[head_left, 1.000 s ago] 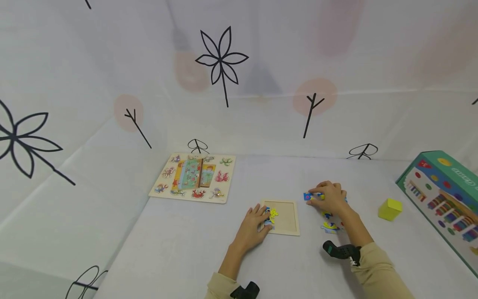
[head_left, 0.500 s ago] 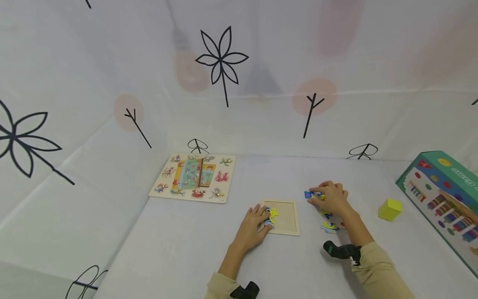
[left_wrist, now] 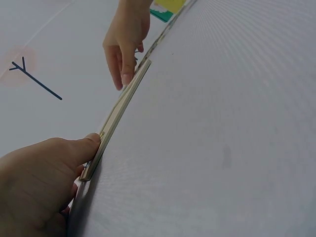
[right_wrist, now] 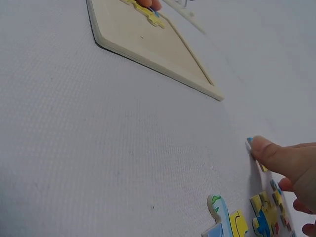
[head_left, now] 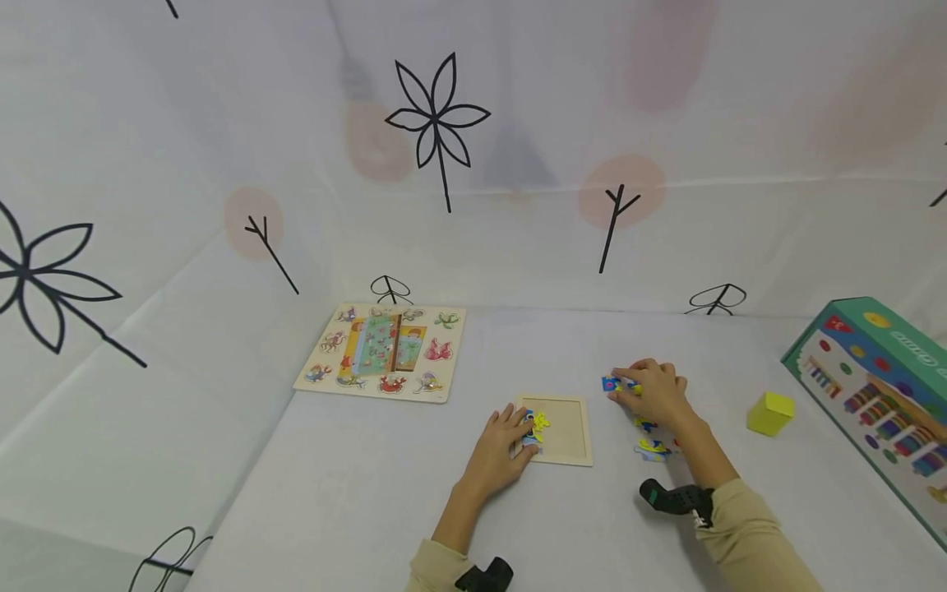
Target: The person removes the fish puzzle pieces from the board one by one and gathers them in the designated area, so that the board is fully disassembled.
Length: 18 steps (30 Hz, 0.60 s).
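Note:
My right hand [head_left: 655,392] pinches a blue jigsaw piece [head_left: 610,384] between thumb and fingers, to the right of a square wooden puzzle tray [head_left: 589,436]. In the right wrist view, the piece's edge [right_wrist: 250,140] shows at the thumb tip. My left hand [head_left: 496,446] rests over the tray's left edge, fingers extended, fingertips at yellow and blue pieces [head_left: 542,422] lying inside along that side. The thumb lies on the tray's rim [left_wrist: 118,111] in the left wrist view. More loose pieces [head_left: 652,449] lie below my right hand, partly hidden by it.
A wooden picture board [head_left: 377,352] with sea-animal shapes lies at the back left. A yellow-green block [head_left: 770,413] sits right of my right hand. Beyond it stands a large green toy box [head_left: 876,386]. Patterned white cloth [head_left: 518,247] rises behind the table.
My right hand has shifted very slightly, still pinching the blue jigsaw piece; a bit of colour seen right of it earlier is now hidden. My left hand stays on the tray.

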Motion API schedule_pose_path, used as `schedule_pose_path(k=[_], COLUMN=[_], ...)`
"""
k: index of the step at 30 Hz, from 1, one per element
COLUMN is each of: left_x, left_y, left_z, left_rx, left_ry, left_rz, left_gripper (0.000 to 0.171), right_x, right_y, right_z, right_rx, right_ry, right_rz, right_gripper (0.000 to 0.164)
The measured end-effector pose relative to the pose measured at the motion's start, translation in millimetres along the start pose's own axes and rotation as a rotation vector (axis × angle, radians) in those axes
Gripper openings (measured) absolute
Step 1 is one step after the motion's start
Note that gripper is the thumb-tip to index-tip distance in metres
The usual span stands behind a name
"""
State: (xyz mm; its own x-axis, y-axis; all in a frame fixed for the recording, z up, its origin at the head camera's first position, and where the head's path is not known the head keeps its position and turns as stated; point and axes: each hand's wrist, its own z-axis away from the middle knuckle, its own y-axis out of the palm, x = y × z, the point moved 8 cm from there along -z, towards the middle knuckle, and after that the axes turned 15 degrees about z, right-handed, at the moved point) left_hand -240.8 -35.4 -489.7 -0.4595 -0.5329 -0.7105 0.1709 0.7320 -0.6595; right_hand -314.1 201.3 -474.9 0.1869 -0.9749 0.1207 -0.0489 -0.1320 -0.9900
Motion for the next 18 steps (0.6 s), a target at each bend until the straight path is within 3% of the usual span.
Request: schedule_pose_path(k=[6,13,18], left_x=[0.1,2.5,1.6], left_y=[0.0,-0.3,-1.8], left_z=[-0.1,-0.4,-0.7], left_rx=[-0.005,-0.019,-0.024], left_ry=[0.0,-0.011,-0.008], left_rz=[0.005,0.013,0.045], left_gripper=[0.04,0.04,0.036], right_x=[11,61,99], right_y=[-8,-16,-7], right_z=[3,6,10], right_rx=[-0.106,-0.257,-0.223], right_ry=[-0.004,-0.146,-0.258], right_rz=[-0.077,-0.26,-0.303], right_gripper=[0.051,0.037,0.033])
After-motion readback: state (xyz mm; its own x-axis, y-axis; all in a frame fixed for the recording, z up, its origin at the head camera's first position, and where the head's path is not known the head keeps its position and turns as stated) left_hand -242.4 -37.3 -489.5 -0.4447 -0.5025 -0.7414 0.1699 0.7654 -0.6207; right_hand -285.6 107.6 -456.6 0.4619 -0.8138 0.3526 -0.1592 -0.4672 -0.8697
